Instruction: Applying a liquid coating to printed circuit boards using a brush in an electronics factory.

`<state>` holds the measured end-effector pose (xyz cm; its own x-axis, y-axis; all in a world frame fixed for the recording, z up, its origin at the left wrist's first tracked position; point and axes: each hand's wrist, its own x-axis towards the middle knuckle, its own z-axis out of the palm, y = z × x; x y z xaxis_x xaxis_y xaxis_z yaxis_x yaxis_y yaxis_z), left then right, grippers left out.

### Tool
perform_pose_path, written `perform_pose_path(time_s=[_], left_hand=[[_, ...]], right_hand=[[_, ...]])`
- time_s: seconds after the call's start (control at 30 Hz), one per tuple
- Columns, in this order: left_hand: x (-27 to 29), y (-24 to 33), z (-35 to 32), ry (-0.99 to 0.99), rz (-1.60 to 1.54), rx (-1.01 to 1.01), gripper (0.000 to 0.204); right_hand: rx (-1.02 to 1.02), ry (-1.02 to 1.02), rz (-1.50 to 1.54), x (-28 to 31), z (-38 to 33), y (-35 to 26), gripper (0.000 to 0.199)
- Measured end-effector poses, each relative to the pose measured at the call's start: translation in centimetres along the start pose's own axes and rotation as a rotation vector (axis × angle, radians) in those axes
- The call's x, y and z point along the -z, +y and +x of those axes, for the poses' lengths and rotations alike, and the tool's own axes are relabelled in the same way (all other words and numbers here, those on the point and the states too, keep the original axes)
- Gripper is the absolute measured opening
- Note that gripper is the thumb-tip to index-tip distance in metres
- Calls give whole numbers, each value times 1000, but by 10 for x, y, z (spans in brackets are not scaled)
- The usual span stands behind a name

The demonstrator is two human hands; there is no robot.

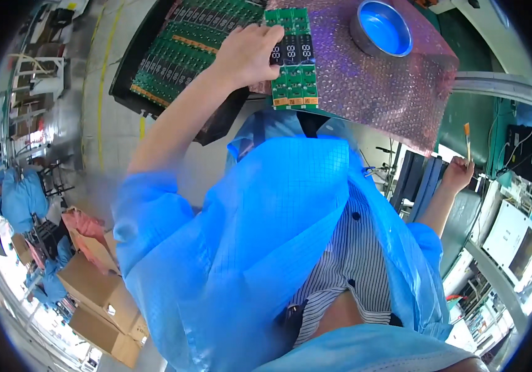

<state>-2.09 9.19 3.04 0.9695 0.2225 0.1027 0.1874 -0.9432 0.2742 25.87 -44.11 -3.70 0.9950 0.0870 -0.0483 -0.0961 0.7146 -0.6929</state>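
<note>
My left hand [246, 56] reaches forward and grips the left edge of a green circuit board panel [295, 77] with black digit displays across its middle. The panel lies over a pink bubble-wrap sheet [377, 87]. A round metal bowl [382, 28] with a blue inside stands on that sheet, to the right of the panel. Left of my hand is a black tray [131, 77] filled with rows of green boards [185, 46]. My right hand [457, 173] is held out to the right side, closed around a thin brush [467, 139] that points upward. My blue coat [266, 235] fills the middle.
Brown cardboard boxes [95, 291] are stacked on the floor at lower left. People in blue coats [21, 198] work at far left. White equipment [517, 239] and a metal rail [495, 84] stand at the right, beside a dark green surface [474, 118].
</note>
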Motion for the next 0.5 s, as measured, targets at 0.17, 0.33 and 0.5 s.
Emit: perform_pose_path(time_s=[0.17, 0.33, 0.5], left_hand=[[-3, 2, 1, 133, -68, -118, 32], [-6, 14, 4, 253, -118, -259, 21], [-24, 31, 11, 214, -38, -272, 14]], right_hand=[[5, -6, 57, 3, -1, 1, 15], [30, 8, 10, 3, -2, 2, 18], [28, -57, 44, -3, -5, 4, 19]])
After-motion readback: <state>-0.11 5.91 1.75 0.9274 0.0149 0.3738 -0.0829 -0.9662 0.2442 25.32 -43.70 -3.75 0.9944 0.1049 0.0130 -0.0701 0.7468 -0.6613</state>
